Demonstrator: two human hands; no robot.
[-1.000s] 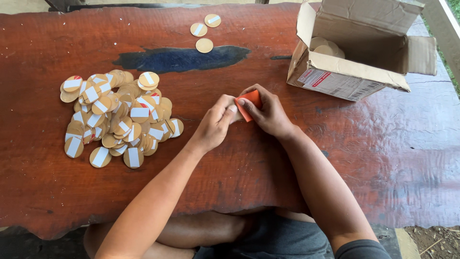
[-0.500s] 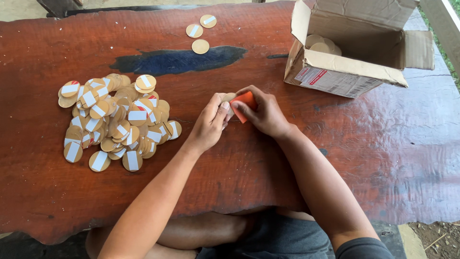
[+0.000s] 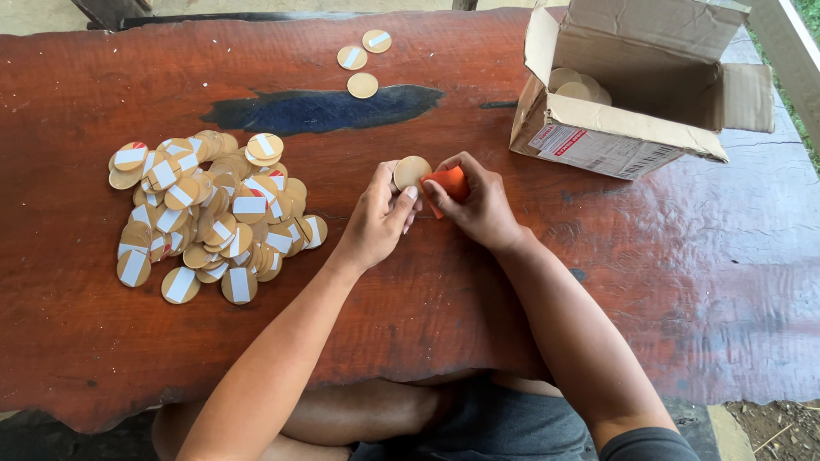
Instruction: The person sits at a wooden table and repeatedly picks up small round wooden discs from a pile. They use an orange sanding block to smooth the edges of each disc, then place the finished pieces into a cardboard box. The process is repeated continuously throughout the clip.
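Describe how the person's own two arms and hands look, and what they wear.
Both arms are bare from the hands up past the elbows. The left hand and right hand wear no gloves, and no rings, watch or bracelet show. A dark grey short sleeve shows at the right upper arm.

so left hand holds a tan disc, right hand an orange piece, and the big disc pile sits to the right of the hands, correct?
Not quite. In the head view the disc pile lies left of the hands, not right. The left hand does hold the tan disc, the right hand the orange piece.
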